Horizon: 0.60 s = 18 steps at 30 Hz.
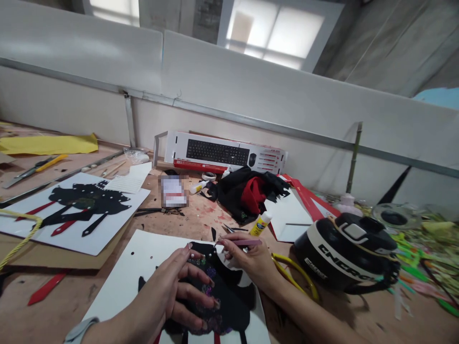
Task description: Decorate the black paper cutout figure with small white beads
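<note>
A black fabric cut-out [233, 296] with purple and green glitter lies on a white sheet [122, 267] in front of me. My left hand [175, 286] rests over its left part, fingers spread, holding nothing I can see. Between the thumb and fingers of my right hand [249, 260] is a slim mauve tool, apparently tweezers [249, 242], its tip at the cut-out's upper edge. Small white beads dot the black fabric near both hands. Red and black strips reach out from under its lower edge, partly cut off by the frame.
At left, another white board [118, 205] bears a similar black cut-out with beads. A glue stick [261, 223], black and red cloth [247, 191], a keyboard box [218, 153] and a large black jug [347, 253] stand beyond and to the right. Yellow-handled scissors [294, 277] lie beside my right forearm.
</note>
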### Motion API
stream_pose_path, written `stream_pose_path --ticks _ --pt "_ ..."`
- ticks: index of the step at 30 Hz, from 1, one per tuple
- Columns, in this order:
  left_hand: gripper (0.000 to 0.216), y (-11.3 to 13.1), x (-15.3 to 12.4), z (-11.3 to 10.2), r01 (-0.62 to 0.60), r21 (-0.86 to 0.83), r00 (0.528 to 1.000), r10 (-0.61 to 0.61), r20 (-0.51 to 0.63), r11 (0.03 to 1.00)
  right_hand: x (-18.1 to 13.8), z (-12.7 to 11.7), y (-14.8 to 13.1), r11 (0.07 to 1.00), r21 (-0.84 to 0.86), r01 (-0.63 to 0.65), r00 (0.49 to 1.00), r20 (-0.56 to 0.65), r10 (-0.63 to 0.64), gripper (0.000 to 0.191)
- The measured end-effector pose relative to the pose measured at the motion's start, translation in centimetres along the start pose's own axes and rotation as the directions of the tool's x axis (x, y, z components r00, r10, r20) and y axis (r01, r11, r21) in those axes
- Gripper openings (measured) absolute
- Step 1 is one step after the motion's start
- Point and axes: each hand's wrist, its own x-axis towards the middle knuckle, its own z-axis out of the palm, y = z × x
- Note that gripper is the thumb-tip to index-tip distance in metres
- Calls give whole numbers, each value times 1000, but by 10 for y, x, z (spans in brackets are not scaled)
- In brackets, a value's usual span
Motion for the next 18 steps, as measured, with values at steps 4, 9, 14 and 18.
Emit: stream_pose_path --ticks 4,9,14,18 --pt "49 1 -1 2 -37 -25 999 38 19 999 0 0 1 1000 -4 7 1000 6 -7 31" --pt "49 1 -1 2 -16 -45 1000 18 22 999 0 1 3 1000 -8 7 1000 4 -7 30" --pt "50 3 -1 2 -37 -10 999 37 -18 999 -1 1 -1 1000 1 2 1000 16 -2 27" --pt "44 15 -5 2 -165 118 984 171 -44 979 0 1 -4 999 36 -15 1000 10 15 25"
